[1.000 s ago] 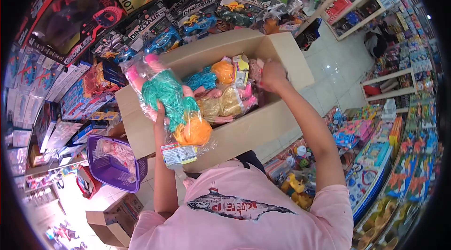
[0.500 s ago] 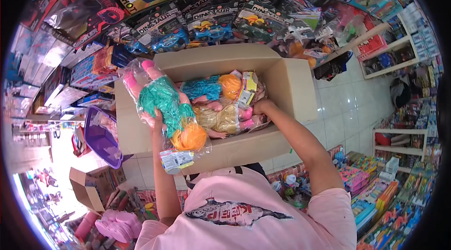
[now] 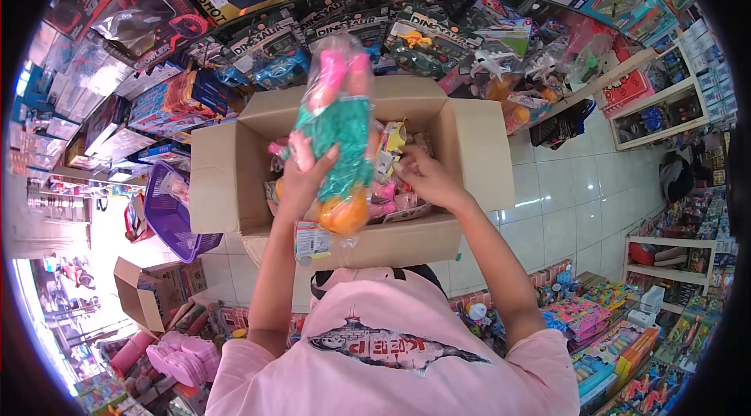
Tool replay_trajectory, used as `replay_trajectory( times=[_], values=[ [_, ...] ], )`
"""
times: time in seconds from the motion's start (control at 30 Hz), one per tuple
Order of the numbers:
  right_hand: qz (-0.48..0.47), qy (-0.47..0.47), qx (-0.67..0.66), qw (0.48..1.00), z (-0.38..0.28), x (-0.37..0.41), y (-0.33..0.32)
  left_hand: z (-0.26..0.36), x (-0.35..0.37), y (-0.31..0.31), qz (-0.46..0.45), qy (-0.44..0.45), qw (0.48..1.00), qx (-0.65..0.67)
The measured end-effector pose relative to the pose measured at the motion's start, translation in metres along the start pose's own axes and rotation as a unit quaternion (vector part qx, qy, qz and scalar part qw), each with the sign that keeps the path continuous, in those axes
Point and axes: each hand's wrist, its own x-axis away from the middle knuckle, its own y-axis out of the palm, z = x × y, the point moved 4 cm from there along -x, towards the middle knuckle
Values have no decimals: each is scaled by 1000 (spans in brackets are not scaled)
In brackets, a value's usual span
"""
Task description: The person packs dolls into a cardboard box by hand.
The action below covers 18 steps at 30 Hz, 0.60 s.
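Over the cardboard box [image 3: 227, 173], our left hand [image 3: 301, 181] has its fingers wrapped round a bagged doll [image 3: 338, 123], long axis pointing away from us, feet at the far end. Our right hand [image 3: 429, 177] rests just beside it on the boxed dolls [image 3: 387, 199], fingers curled; can't tell if it grips.

One large cardboard box [image 3: 227, 173], open; one bagged doll [image 3: 336, 119] held above it; further dolls [image 3: 395, 201] inside, too overlapped to count. Two hands at work: left hand [image 3: 305, 181], right hand [image 3: 426, 177]. Beside the box, one purple basket [image 3: 168, 220] and one smaller carton [image 3: 145, 303].
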Motion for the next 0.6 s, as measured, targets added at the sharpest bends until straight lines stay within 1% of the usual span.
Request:
replay_trajectory(
  times=[0.03,0.07,0.1,0.13,0.17,0.2,0.23,0.27,0.3,0.33,0.37,0.4,0.43,0.47,0.5,0.53,0.57,0.6],
  values=[
    [1,0,1,1000,-11,11,-2,4,-2,16,-1,1,1000,1],
    [19,-37,-106,994,-23,23,-5,9,-3,37,-26,20,997,65],
    [37,-74,-211,974,-31,31,-9,14,-3,57,-50,39,990,129],
    [38,-73,-211,974,-33,37,-14,15,-1,76,-75,14,986,146],
    [85,-71,-168,980,-33,42,-23,17,0,92,-100,-11,982,162],
    [132,-68,-124,981,-34,48,-32,23,4,102,-128,-104,982,95],
    [148,-21,-131,980,-33,57,-39,19,2,119,-162,-80,975,129],
    [148,-22,-131,980,-25,63,-43,6,-2,134,-196,-55,966,162],
    [167,-12,-107,980,-13,69,-48,-23,-10,141,-195,-52,966,162],
    [186,-1,-82,979,-4,74,-54,-54,-19,144,-151,47,987,19],
    [184,-3,-81,979,-6,82,-60,-66,-21,145,-102,142,977,-125],
    [173,12,-21,985,-14,92,-66,-43,-11,141,-99,142,977,-124],
    [162,26,39,986,-17,97,-72,-30,0,138,-153,5,983,-101],
    [161,26,40,986,-10,94,-77,-21,11,135,-205,-133,967,-75],
    [123,35,87,988,1,85,-77,-18,12,135,-254,-134,956,-59],
    [86,42,133,986,9,77,-78,-21,11,134,-255,-134,956,-60],
    [87,42,133,986,7,67,-79,-29,8,133,-258,-133,953,-81],
    [38,73,201,976,4,54,-73,-39,3,132,-262,-131,951,-102]
  ],
)
